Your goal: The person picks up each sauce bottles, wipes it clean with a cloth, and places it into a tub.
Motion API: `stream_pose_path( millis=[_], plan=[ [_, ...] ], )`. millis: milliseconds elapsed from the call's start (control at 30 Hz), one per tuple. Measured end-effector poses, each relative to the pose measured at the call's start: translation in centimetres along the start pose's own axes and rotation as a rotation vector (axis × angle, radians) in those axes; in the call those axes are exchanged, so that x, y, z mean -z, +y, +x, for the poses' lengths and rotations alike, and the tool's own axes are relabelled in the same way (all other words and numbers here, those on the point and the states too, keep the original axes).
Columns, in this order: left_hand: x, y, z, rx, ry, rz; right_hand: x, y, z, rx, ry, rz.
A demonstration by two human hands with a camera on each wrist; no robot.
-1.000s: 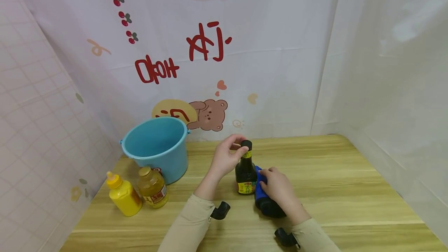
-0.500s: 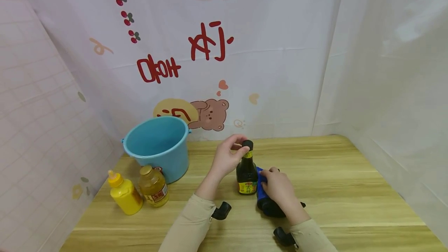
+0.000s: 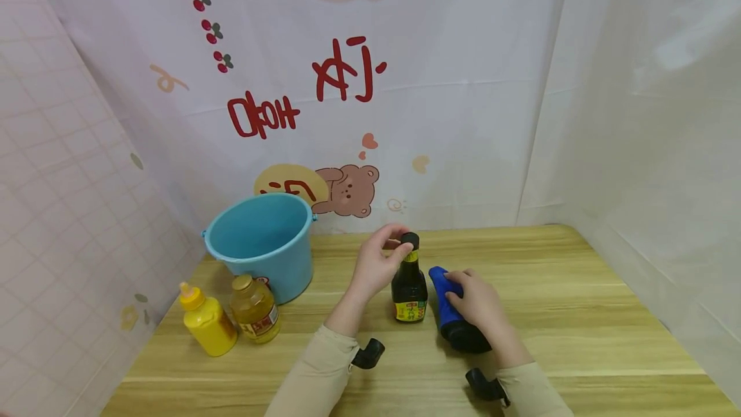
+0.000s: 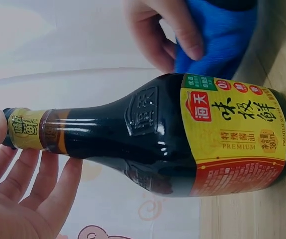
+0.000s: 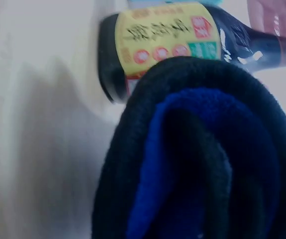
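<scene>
A dark soy sauce bottle with a yellow label stands upright on the wooden table. My left hand holds it by the cap and neck; in the left wrist view the thumb is at the cap and the fingers lie along the neck. To the bottle's right, my right hand grips a folded blue and black cloth, a small gap apart from the bottle. Up close in the right wrist view, the rolled layers of the cloth hide the right hand and part of the bottle.
A light blue bucket stands at the back left. In front of it are a jar of amber liquid with a gold lid and a yellow squeeze bottle. White printed curtains hang behind the table.
My right hand has drawn the cloth away from the bottle, to the right, opening a gap between them. The left hand stays at the bottle's top.
</scene>
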State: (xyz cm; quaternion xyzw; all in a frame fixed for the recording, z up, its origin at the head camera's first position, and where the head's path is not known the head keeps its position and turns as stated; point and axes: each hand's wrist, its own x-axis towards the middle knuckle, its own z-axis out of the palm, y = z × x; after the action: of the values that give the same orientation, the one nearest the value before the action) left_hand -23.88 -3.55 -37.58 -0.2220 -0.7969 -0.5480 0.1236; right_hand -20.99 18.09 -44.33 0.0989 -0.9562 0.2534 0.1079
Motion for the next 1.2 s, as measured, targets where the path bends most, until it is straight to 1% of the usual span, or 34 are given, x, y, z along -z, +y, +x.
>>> stream_pose_path(
  millis=[167, 367, 433, 667, 733, 1033, 1133, 1200],
  plan=[
    [-0.3, 0.1, -0.2, -0.006, 0.041, -0.003, 0.7, 1.0, 0.2, 0.000, 0.029, 0.031],
    [-0.8, 0.0, -0.5, -0.008, 0.105, -0.020, 1.1, 1.6, 0.5, -0.014, 0.049, 0.032],
    [-1.0, 0.0, -0.6, -0.009, 0.128, 0.006, 1.2, 1.7, 0.5, -0.012, 0.056, 0.034],
    [-1.7, 0.4, -0.9, -0.020, 0.227, 0.203, 1.4, 2.0, 0.5, -0.013, 0.073, 0.040],
    [-1.8, 0.5, -1.0, -0.032, 0.246, 0.237, 1.5, 2.0, 0.5, -0.012, 0.074, 0.042],
    [-2.4, 0.3, -0.9, -0.102, 0.323, 0.308, 1.5, 2.2, 0.6, -0.009, 0.082, 0.050],
    [-2.3, 0.2, -0.8, -0.131, 0.321, 0.326, 1.6, 2.2, 0.6, -0.011, 0.076, 0.049],
    [-2.2, 0.2, -0.8, -0.136, 0.305, 0.327, 1.6, 2.2, 0.5, -0.013, 0.071, 0.049]
  ],
)
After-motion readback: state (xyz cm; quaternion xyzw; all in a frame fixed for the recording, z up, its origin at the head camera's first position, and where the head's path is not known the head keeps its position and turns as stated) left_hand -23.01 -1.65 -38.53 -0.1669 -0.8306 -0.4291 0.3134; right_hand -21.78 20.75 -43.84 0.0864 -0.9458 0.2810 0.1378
